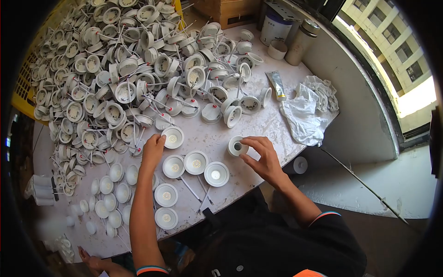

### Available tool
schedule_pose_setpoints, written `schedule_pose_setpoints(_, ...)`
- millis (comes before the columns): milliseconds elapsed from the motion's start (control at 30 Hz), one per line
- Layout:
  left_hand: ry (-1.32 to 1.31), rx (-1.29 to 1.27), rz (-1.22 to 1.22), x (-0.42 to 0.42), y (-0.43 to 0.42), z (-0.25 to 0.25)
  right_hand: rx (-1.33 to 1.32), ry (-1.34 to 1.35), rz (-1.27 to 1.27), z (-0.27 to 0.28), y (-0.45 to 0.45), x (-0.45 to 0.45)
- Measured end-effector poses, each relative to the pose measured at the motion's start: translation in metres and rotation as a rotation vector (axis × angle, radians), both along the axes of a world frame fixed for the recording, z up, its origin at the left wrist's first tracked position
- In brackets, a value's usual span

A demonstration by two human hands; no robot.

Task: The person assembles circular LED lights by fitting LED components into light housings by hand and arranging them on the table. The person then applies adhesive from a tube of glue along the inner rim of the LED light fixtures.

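My left hand grips the left edge of a round white downlight housing with a yellowish LED board inside. My right hand curls its thumb and fingers around the right side of a small white cup with a dark grey middle; what is inside is unclear. Between my hands lie more white housings with LED boards, among them one downlight in the middle and another downlight nearer the table edge. Some have wires trailing toward me. Two more sit by my left forearm.
A large heap of white lamp housings spills from a yellow crate. Domed white lamps lie left of my forearm. A tube, a white cloth, a bucket and a flask stand or lie rightward. Another person's hand shows lower left.
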State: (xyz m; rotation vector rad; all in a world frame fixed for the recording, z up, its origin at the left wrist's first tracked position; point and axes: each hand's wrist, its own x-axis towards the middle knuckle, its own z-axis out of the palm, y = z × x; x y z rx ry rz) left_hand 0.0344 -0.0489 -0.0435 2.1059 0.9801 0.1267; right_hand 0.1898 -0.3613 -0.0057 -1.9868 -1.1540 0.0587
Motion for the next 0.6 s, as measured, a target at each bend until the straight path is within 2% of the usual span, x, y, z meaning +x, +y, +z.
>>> schedule_pose_setpoints(67, -0.001, 0.067, 0.009, -0.004, -0.002, 0.000, -0.071, -0.013, 0.037, -0.002, 0.003, 0.005)
schedule_pose_setpoints(133, -0.194, 0.173, 0.002, -0.008, -0.007, 0.003, -0.139, -0.026, 0.083, -0.003, 0.006, 0.007)
schedule_pose_setpoints(167, -0.189, 0.179, 0.009, -0.010, -0.009, 0.007, -0.159, -0.050, 0.089, -0.004, 0.007, 0.010)
schedule_pose_setpoints(267, -0.234, 0.089, 0.094, -0.027, -0.014, 0.024, -0.231, -0.040, 0.096, -0.003, 0.011, 0.012)
schedule_pose_setpoints(600, -0.332, -0.046, 0.347, -0.076, 0.007, 0.047, -0.113, -0.042, 0.086, -0.002, 0.015, 0.009)
